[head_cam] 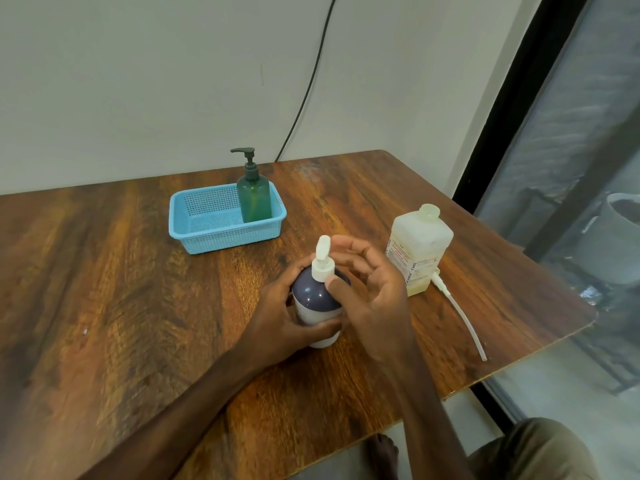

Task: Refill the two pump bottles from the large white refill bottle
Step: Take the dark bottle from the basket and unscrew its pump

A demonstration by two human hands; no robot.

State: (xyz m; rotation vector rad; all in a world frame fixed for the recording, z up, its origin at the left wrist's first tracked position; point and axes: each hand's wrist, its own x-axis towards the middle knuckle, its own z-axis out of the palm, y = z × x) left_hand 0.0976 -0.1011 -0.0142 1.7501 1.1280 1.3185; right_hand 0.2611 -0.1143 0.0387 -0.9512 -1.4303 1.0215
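The right hand (370, 292) sets its thumb against the collar of the white pump (323, 263), its fingers (353, 244) curled loosely behind the nozzle. Whether they truly pinch it I cannot tell. If that hold is slack, the collar may slip when twisted, and a pump pulled out fast could drip on the desk (121, 289). Opposite those fingers the left hand (277, 306) clasps the body of the blue-and-white pump bottle (317, 299), which stands upright on the desk — a weak clasp would let it spin or tip. Both forearms reach in from the near edge and converge on it. Just right of the right fingers stands the refill bottle (417, 251), near enough for a wrist to knock, with a loose white tube (464, 320) beside it. Well beyond the fingertips, the green pump bottle (254, 195) stands in a blue basket (225, 237).
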